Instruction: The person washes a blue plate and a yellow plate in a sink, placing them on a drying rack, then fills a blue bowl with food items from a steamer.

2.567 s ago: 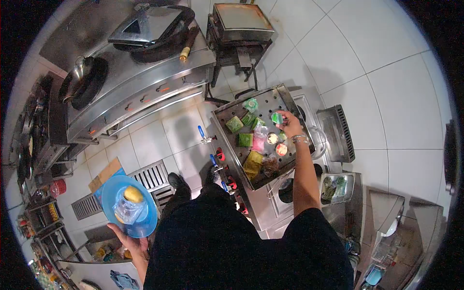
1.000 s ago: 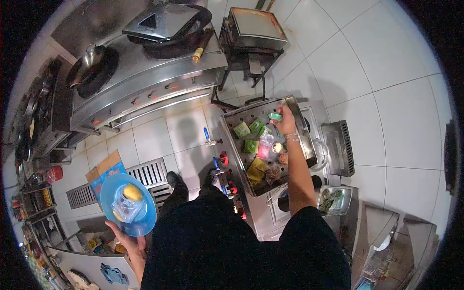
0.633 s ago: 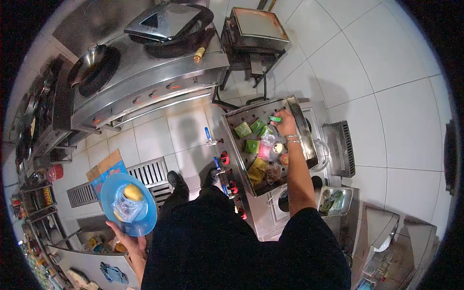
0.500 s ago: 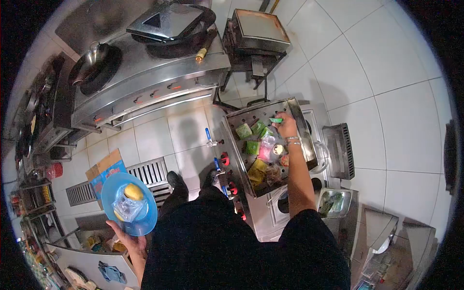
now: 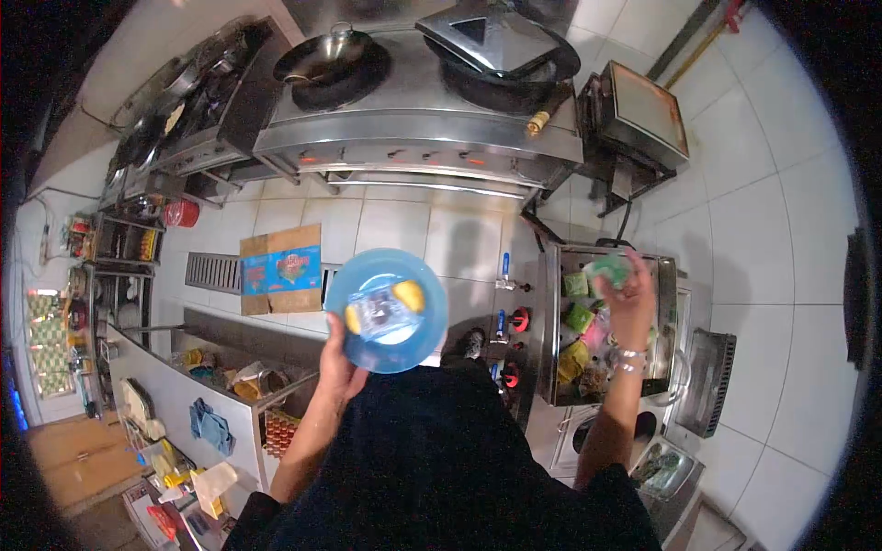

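Observation:
My left hand grips the rim of a translucent blue bowl, held in front of my body. Inside the bowl lie a clear plastic packet and yellow pieces, perhaps fruit. Over to the right, my right hand has its fingers closed on a green packet, blurred by motion. It is above a square metal tray with holes in its base. Green packets, a yellow packet and a pink-and-clear bag lie in that tray.
A steel stove with a wok runs along the back. Blue-handled valves stick out left of the tray. Flattened cardboard lies on the tiled floor. A counter with a blue cloth stands at left.
My view has turned left, so the surroundings sit further right. The bowl has come nearer the middle of the view. My right hand has lifted the green packet a little.

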Tool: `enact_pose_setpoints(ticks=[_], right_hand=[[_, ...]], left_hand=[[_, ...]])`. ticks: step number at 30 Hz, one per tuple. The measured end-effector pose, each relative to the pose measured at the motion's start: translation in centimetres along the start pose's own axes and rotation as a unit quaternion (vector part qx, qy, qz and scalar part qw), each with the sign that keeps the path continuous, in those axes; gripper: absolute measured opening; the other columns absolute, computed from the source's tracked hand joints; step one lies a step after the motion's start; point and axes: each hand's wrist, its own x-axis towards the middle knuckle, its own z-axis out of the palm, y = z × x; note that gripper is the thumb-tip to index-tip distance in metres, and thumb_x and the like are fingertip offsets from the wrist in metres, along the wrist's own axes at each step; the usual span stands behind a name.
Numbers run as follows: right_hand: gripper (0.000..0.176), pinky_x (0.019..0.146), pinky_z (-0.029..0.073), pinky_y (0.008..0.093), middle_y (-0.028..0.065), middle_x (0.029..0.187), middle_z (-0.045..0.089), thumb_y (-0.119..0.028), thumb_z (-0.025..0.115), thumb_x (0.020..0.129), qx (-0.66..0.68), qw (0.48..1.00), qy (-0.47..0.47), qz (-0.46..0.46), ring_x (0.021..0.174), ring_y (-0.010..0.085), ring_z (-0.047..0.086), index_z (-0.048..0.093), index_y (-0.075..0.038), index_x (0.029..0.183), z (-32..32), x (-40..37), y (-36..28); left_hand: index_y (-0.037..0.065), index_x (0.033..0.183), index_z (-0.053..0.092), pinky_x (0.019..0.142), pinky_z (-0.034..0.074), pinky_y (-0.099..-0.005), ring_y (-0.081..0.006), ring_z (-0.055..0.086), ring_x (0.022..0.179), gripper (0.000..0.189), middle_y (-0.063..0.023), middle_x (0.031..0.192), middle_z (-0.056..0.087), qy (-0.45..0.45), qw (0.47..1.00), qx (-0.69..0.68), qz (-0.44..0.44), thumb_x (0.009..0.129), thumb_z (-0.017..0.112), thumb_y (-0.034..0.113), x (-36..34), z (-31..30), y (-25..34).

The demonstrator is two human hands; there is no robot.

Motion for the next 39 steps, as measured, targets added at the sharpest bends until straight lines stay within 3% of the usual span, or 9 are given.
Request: enact_pose_setpoints(ticks=[2, 7, 10, 16, 20, 23, 28, 32, 39], right_hand=[[0.059, 0.080, 0.050, 0.0265, 0.0074, 0.103, 0.066, 0.004, 0.074, 0.075, 0.179, 0.976, -0.114, 0.043, 0.091, 0.0130, 0.063, 0.050, -0.004, 0.129, 3.2, -2.4, -6.7], [0.069, 0.081, 0.052, 0.0283, 0.0137, 0.116, 0.060, -0.014, 0.081, 0.073, -0.017, 0.960, -0.278, -0.020, 0.094, 0.0171, 0.065, 0.045, -0.003, 0.131, 9.8, -6.8, -14.3], [0.071, 0.076, 0.054, 0.0294, 0.0159, 0.115, 0.060, -0.022, 0.083, 0.072, 0.067, 0.929, -0.344, 0.121, 0.090, 0.0185, 0.067, 0.047, -0.003, 0.130, 12.1, -8.6, -14.7], [0.055, 0.063, 0.053, 0.0282, 0.0108, 0.096, 0.063, -0.021, 0.079, 0.076, -0.037, 0.972, -0.215, -0.086, 0.070, 0.0161, 0.065, 0.054, -0.006, 0.123, 9.0, -7.9, -12.2], [0.045, 0.073, 0.051, 0.0371, 0.0156, 0.101, 0.065, -0.020, 0.076, 0.075, -0.263, 0.964, -0.047, 0.004, 0.082, 0.0278, 0.064, 0.058, -0.004, 0.113, -0.7, -3.1, -4.0], [0.053, 0.084, 0.052, 0.0429, 0.0190, 0.107, 0.065, -0.031, 0.078, 0.071, -0.523, 0.848, 0.025, 0.084, 0.097, 0.0341, 0.064, 0.059, -0.002, 0.111, -10.2, -1.3, 10.9], [0.068, 0.085, 0.052, 0.0449, 0.0227, 0.103, 0.065, -0.050, 0.076, 0.069, -0.554, 0.785, -0.047, 0.273, 0.098, 0.0354, 0.064, 0.059, 0.003, 0.107, -13.7, 0.3, 18.2], [0.074, 0.084, 0.053, 0.0434, 0.0208, 0.102, 0.066, -0.056, 0.077, 0.066, -0.591, 0.758, -0.087, 0.262, 0.099, 0.0356, 0.064, 0.060, 0.004, 0.106, -13.6, 0.2, 20.1], [0.049, 0.072, 0.052, 0.0414, 0.0156, 0.086, 0.069, -0.044, 0.082, 0.065, -0.351, 0.924, 0.036, 0.148, 0.079, 0.0319, 0.066, 0.067, -0.006, 0.092, -15.5, -0.8, 25.2]], left_hand=[[0.004, 0.139, 0.036, 0.102, 0.042, -0.0461, -0.0280, 0.048, 0.124, 0.074, -0.0140, 0.137, 0.046, -0.035, 0.999, -0.015, -0.015, 0.093, 0.037, 0.062, 0.8, 0.5, -0.5], [0.004, 0.141, 0.032, 0.102, 0.043, -0.0451, -0.0273, 0.047, 0.126, 0.075, -0.0128, 0.139, 0.044, -0.065, 0.997, -0.021, -0.042, 0.091, 0.042, 0.060, 1.3, 0.8, -1.3], [0.004, 0.141, 0.032, 0.103, 0.042, -0.0444, -0.0270, 0.046, 0.126, 0.076, -0.0123, 0.138, 0.045, -0.090, 0.994, -0.031, -0.046, 0.090, 0.044, 0.060, 1.0, 1.6, -1.3], [0.005, 0.136, 0.042, 0.102, 0.042, -0.0437, -0.0257, 0.051, 0.120, 0.068, -0.0103, 0.132, 0.052, -0.050, 0.998, -0.003, -0.028, 0.092, 0.043, 0.057, 0.6, 0.7, -1.4], [0.005, 0.135, 0.042, 0.102, 0.042, -0.0435, -0.0261, 0.053, 0.119, 0.065, -0.0105, 0.131, 0.053, -0.048, 0.998, -0.013, -0.024, 0.094, 0.042, 0.055, -0.1, 0.1, -1.5], [0.003, 0.135, 0.041, 0.101, 0.043, -0.0423, -0.0252, 0.052, 0.119, 0.068, -0.0105, 0.132, 0.051, -0.057, 0.998, -0.003, -0.019, 0.093, 0.043, 0.057, -0.5, -1.1, -2.0], [0.006, 0.139, 0.037, 0.096, 0.047, -0.0393, -0.0244, 0.053, 0.117, 0.076, -0.0080, 0.133, 0.050, -0.066, 0.997, 0.047, 0.006, 0.088, 0.050, 0.061, -0.4, -3.4, -2.8], [0.000, 0.138, 0.035, 0.100, 0.044, -0.0413, -0.0261, 0.052, 0.118, 0.076, -0.0114, 0.131, 0.050, -0.061, 0.997, 0.045, 0.035, 0.088, 0.058, 0.052, -1.0, -2.4, -2.4], [-0.001, 0.133, 0.041, 0.101, 0.044, -0.0439, -0.0277, 0.054, 0.117, 0.067, -0.0123, 0.126, 0.054, -0.069, 0.997, 0.003, -0.022, 0.077, 0.075, 0.006, -1.0, -1.8, -2.1]])
